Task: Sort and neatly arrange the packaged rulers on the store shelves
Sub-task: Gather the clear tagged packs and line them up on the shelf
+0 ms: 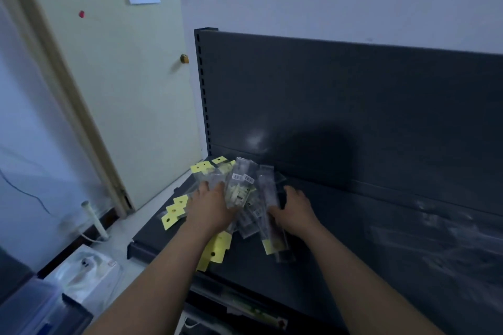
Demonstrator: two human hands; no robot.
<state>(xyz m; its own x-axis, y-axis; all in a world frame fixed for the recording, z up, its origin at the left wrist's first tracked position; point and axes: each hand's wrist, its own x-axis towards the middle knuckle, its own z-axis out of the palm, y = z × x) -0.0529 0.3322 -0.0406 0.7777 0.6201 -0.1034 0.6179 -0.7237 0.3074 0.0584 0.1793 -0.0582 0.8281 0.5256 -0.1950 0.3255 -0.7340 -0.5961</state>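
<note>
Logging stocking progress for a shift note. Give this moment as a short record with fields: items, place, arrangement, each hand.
items: packaged rulers, clear sleeves with yellow tags
place: end of the dark grey shelf nearest the door
arrangement: loose crisscrossed pile, not yet sorted
left hand: rests on the pile, fingers extended
right hand: at the pile's right edge, grip unclear

Left hand: bare, fingers and knuckles smeared by blur, over the left end of the shelf.
Right hand: bare, likewise soft-edged, nearer the shelf's middle.
Left forearm: uncovered from the wrist back as far as it shows, crossing the shelf's front lip.
Right forearm: uncovered along its whole visible length, over the shelf's deck.
</note>
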